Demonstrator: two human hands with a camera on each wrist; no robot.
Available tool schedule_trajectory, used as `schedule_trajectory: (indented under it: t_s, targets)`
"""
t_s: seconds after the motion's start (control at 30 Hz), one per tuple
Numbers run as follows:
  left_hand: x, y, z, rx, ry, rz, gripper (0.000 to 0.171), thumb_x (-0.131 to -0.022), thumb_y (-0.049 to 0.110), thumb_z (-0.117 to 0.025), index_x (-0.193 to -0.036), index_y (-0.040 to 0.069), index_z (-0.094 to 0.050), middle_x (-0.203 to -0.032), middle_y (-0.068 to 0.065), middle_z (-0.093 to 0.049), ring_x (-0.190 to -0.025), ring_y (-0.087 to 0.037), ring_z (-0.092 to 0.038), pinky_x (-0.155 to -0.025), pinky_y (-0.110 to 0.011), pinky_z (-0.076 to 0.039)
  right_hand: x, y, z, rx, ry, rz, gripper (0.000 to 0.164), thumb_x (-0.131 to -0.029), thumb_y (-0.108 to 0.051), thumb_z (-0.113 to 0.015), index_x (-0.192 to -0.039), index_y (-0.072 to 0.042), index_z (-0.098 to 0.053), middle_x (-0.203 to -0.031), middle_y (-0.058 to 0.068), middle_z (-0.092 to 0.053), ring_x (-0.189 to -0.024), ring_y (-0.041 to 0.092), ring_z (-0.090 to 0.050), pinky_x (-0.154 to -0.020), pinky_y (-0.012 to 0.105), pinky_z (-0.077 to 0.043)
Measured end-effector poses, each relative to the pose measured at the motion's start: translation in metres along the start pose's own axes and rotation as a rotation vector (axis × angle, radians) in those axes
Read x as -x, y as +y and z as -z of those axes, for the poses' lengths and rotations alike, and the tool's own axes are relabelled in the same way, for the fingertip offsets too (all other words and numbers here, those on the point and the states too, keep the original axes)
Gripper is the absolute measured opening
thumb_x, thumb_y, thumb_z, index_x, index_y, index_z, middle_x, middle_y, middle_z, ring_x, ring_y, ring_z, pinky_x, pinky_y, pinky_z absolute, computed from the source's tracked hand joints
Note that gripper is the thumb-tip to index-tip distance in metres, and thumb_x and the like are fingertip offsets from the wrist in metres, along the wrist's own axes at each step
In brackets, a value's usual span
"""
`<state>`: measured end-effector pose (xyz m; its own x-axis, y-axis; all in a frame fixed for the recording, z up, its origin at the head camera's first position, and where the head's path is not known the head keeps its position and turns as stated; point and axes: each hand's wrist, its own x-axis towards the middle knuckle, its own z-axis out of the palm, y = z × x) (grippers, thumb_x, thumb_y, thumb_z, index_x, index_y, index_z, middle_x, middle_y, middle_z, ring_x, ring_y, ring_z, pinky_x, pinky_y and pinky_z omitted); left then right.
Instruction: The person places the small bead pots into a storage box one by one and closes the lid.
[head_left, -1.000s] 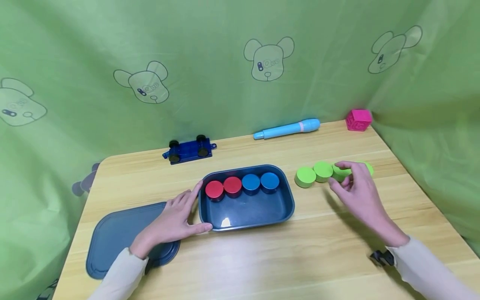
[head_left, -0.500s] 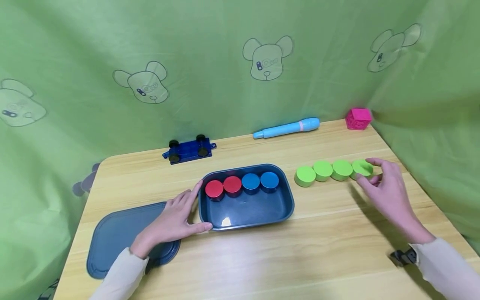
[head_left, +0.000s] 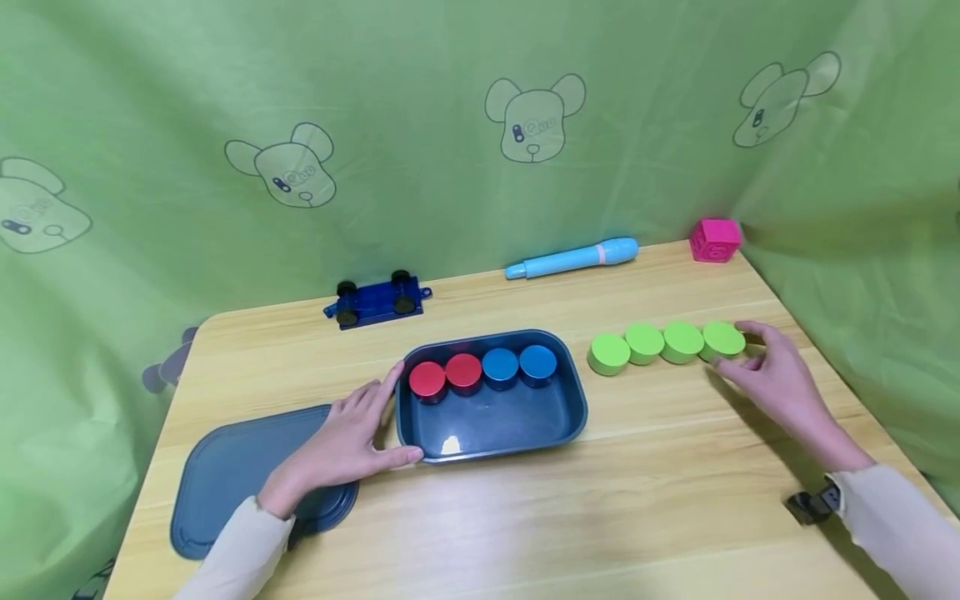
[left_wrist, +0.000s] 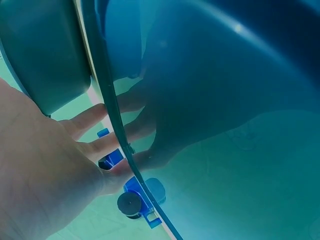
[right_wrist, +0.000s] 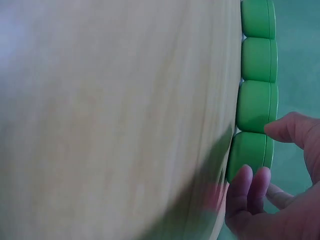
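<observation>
My left hand (head_left: 337,446) rests spread against a dark blue box (head_left: 487,429), fingers along its left wall and thumb at the near left corner. Two red cylinders (head_left: 427,379) and two blue cylinders (head_left: 501,365) stand in a row inside the box. Right of it, several squat green cylinders (head_left: 609,352) form a row. At the row's right end, my right hand (head_left: 780,387) holds the last green cylinder (right_wrist: 250,150) between thumb and fingers; in the right wrist view the thumb lies at its upper side and the fingertips (right_wrist: 243,182) at its lower side.
A dark blue lid (head_left: 232,467) lies flat under my left forearm. Along the table's back edge are a blue toy wagon chassis (head_left: 378,302), a light blue pen-shaped toy (head_left: 573,260) and a pink cube (head_left: 715,240). A green curtain (head_left: 420,150) hangs behind.
My right hand has moved right along the green row to the last cylinder, and its thumb and fingers have come in around it. The left hand and the box stay put.
</observation>
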<state>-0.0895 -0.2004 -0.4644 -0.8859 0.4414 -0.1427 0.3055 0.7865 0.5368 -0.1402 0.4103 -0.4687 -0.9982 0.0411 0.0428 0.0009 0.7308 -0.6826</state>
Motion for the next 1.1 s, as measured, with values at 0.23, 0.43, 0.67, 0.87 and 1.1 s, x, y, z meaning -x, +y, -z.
schedule_trajectory:
  t_s: [0.23, 0.43, 0.67, 0.87, 1.1]
  targets:
    - [-0.001, 0.0, 0.0, 0.002, 0.002, 0.001, 0.12, -0.091, 0.078, -0.071, -0.177, 0.036, 0.003, -0.177, -0.019, -0.028, -0.16, -0.053, -0.022, -0.12, -0.082, -0.014, -0.007, 0.006, 0.001, -0.02, -0.026, -0.031, 0.081, -0.104, -0.022, -0.077, -0.159, 0.018, -0.033, -0.145, 0.042, -0.048, -0.085, 0.003, -0.055, -0.066, 0.017, -0.052]
    - [0.0, -0.001, 0.001, -0.002, -0.006, 0.015, 0.121, -0.09, 0.081, -0.07, -0.175, 0.041, 0.007, -0.177, -0.017, -0.026, -0.161, -0.051, -0.021, -0.121, -0.08, -0.013, -0.007, 0.01, 0.0, -0.075, -0.039, -0.08, 0.082, -0.105, -0.027, -0.077, -0.159, 0.017, -0.033, -0.142, 0.036, -0.049, -0.087, 0.002, -0.053, -0.064, 0.019, -0.052]
    - [0.001, -0.001, 0.0, 0.007, -0.006, 0.012, 0.121, -0.09, 0.081, -0.07, -0.176, 0.04, 0.005, -0.177, -0.018, -0.027, -0.16, -0.052, -0.021, -0.12, -0.081, -0.013, -0.006, 0.011, 0.002, -0.1, 0.038, -0.127, 0.081, -0.101, -0.032, -0.083, -0.152, 0.014, -0.04, -0.133, 0.026, -0.054, -0.082, 0.002, -0.056, -0.06, 0.022, -0.054]
    - [0.0, -0.001, -0.001, 0.005, 0.0, 0.011, 0.12, -0.091, 0.08, -0.069, -0.176, 0.038, 0.004, -0.177, -0.018, -0.027, -0.16, -0.052, -0.022, -0.12, -0.081, -0.013, 0.0, 0.001, 0.01, -0.135, 0.093, -0.158, 0.082, -0.099, -0.032, -0.085, -0.152, 0.011, -0.039, -0.117, 0.017, -0.058, -0.08, 0.002, -0.059, -0.062, 0.022, -0.057]
    - [-0.001, 0.0, 0.0, -0.004, 0.001, 0.004, 0.121, -0.091, 0.078, -0.071, -0.177, 0.036, 0.003, -0.176, -0.019, -0.029, -0.159, -0.054, -0.023, -0.119, -0.082, -0.016, 0.012, -0.017, 0.014, -0.131, 0.137, -0.129, 0.073, -0.098, -0.033, -0.086, -0.148, 0.002, -0.046, -0.118, 0.008, -0.056, -0.089, 0.005, -0.055, -0.067, 0.015, -0.052]
